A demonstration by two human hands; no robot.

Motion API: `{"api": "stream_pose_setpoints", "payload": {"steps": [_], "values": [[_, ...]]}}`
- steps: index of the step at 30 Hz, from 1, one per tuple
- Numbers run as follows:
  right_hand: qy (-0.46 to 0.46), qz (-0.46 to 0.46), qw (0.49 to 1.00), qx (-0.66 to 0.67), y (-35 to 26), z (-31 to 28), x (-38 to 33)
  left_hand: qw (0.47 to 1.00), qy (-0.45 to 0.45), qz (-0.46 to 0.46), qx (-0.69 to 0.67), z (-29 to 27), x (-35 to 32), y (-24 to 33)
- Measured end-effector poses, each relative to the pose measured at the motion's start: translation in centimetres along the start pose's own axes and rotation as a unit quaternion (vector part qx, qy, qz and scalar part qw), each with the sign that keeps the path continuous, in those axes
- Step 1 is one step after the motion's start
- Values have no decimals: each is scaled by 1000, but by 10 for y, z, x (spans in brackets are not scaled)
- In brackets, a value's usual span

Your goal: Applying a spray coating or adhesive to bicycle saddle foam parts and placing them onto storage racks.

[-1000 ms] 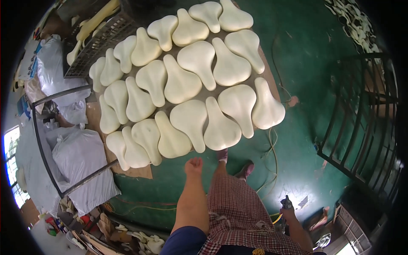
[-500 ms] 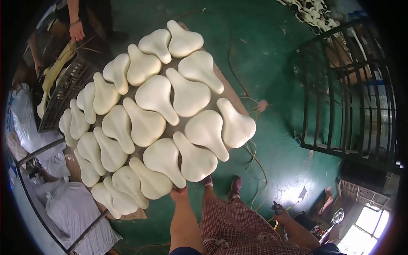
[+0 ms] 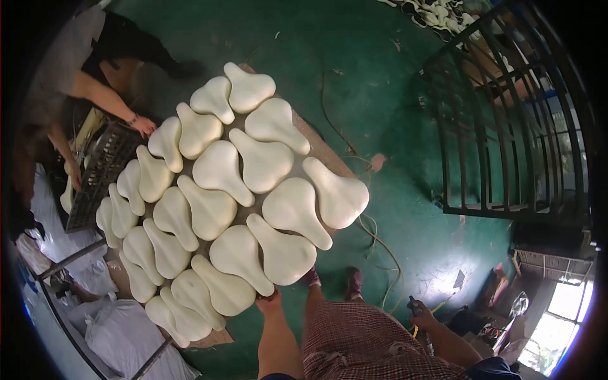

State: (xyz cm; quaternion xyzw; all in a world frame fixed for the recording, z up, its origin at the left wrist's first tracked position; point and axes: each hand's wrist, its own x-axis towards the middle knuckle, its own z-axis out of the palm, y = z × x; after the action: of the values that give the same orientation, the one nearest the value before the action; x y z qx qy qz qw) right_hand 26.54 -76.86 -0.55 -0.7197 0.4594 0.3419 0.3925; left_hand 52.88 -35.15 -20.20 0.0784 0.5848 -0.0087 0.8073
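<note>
Cream-coloured foam bicycle saddles [image 3: 259, 161] cover a brown board [image 3: 320, 149] in slanting rows, wide ends and narrow noses alternating. At the board's near edge, my left hand [image 3: 270, 304] reaches up just under a saddle's nose [image 3: 261, 282]; its fingers are mostly hidden there. Over to the right, apart from the board, my right hand [image 3: 427, 320] is closed round a small dark gun-like tool [image 3: 415, 306]. A bit of yellow hose shows below that hand.
A co-worker's hand [image 3: 143, 125] is at the top of a dark slatted crate [image 3: 101, 168] on the left. White bags [image 3: 130, 335] lie by a metal frame at lower left. A black metal rack [image 3: 494, 158] stands right. Hoses [image 3: 386, 247] trail over the green floor.
The co-worker has leaned in, one hand now at the crate's upper edge close to the saddles. The view has shifted, so the board appears lower. My right hand still holds the tool.
</note>
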Motion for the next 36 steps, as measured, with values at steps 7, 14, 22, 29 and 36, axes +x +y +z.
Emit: {"api": "stream_pose_setpoints", "payload": {"steps": [7, 14, 22, 29, 36], "values": [[36, 30, 999, -9, -38, -3, -25, 981, -152, -93, -83, 3, 0, 22], [73, 55, 996, -10, -32, -1, -38, 981, -140, -38, 129, 123, -90, -65], [73, 140, 982, 102, -31, -32, -86, 968, -152, -65, 188, 184, -120, -111], [128, 141, 967, 171, 55, -7, -71, 960, -171, -42, 217, 240, -164, -160], [105, 181, 941, 264, 134, 6, -26, 957, -204, 20, 205, 287, -240, -204]]}}
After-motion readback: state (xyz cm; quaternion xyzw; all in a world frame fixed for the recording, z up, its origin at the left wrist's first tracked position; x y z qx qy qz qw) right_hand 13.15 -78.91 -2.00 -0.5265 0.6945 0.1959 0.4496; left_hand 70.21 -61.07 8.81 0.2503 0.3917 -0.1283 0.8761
